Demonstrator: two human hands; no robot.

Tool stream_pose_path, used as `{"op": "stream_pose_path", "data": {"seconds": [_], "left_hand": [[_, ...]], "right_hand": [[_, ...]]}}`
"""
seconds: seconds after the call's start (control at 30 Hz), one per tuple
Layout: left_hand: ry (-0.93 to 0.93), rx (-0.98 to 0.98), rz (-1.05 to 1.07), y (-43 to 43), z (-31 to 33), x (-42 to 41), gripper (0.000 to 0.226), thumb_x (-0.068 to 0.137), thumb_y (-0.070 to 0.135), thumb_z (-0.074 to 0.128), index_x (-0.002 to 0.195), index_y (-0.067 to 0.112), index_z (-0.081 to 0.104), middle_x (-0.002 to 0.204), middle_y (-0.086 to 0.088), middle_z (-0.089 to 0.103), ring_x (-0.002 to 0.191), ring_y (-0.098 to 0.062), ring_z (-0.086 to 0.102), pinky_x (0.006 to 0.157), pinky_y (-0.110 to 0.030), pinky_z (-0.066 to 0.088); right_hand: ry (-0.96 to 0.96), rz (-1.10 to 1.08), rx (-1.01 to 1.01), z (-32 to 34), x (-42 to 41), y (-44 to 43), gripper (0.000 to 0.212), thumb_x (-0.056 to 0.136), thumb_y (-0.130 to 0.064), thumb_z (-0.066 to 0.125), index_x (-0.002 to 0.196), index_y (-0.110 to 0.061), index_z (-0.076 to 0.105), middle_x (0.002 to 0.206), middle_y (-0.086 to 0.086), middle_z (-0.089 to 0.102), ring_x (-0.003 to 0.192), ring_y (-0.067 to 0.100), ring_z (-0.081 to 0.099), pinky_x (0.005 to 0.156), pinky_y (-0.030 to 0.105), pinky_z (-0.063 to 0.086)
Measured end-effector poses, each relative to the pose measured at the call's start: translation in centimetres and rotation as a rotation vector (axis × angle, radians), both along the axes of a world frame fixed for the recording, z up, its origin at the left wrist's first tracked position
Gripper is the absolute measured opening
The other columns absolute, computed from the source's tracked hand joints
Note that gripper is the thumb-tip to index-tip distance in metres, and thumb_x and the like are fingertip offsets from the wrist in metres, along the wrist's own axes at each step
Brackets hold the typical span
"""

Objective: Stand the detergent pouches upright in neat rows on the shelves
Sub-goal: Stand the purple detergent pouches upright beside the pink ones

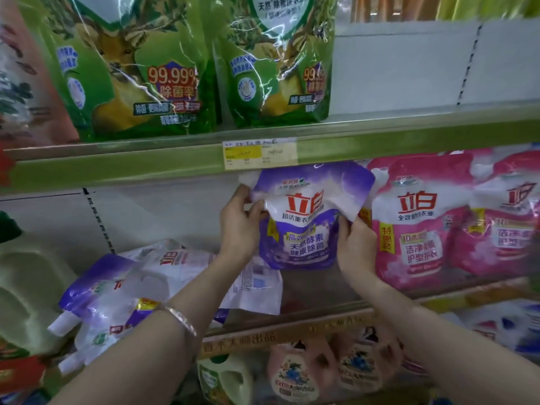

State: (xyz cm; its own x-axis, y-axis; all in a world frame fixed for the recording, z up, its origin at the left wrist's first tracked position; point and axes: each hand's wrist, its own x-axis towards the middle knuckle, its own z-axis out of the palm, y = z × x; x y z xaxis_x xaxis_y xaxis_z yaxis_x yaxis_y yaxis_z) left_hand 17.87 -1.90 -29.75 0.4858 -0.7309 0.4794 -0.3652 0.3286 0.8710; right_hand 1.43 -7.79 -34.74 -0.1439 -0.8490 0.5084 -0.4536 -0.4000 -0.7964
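Note:
A purple and white detergent pouch (306, 223) stands upright on the middle shelf (321, 290), right beside the pink pouches (415, 223). My left hand (238, 220) grips its upper left edge. My right hand (355, 247) pinches its right side near the white band. Several more purple and white pouches (140, 287) lie flat in a loose heap on the same shelf to the left, partly overhanging the front edge, their spouts pointing down left.
Two green pouches (140, 68) stand on the upper shelf, with a price label (260, 153) on its rail. A pale green jug (26, 287) stands at the left. Pink bottles (295, 372) fill the shelf below. Bare shelf shows at the upper right.

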Motion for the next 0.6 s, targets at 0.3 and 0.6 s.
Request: {"op": "stream_pose_path", "data": {"seconds": [0.3, 0.6], "left_hand": [[-0.181, 0.328, 0.187, -4.8, -1.5, -1.0, 0.020, 0.082, 0.011, 0.053, 0.067, 0.023, 0.045, 0.083, -0.013, 0.067, 0.081, -0.034, 0.068, 0.077, -0.045, 0.055], [-0.140, 0.305, 0.338, -6.0, -2.6, -1.5, 0.015, 0.087, 0.014, 0.049, 0.074, 0.023, 0.046, 0.087, -0.011, 0.068, 0.081, -0.033, 0.067, 0.077, -0.046, 0.055]], "right_hand": [[0.288, -0.083, 0.068, -1.3, -1.5, -4.2, 0.021, 0.097, -0.013, 0.040, 0.086, -0.009, 0.057, 0.083, 0.010, 0.066, 0.075, 0.029, 0.062, 0.065, 0.036, 0.048], [-0.055, 0.088, 0.269, -1.3, 0.7, -5.7, 0.022, 0.098, -0.010, 0.036, 0.118, -0.003, 0.044, 0.111, 0.016, 0.058, 0.100, 0.034, 0.058, 0.082, 0.042, 0.050]]}}
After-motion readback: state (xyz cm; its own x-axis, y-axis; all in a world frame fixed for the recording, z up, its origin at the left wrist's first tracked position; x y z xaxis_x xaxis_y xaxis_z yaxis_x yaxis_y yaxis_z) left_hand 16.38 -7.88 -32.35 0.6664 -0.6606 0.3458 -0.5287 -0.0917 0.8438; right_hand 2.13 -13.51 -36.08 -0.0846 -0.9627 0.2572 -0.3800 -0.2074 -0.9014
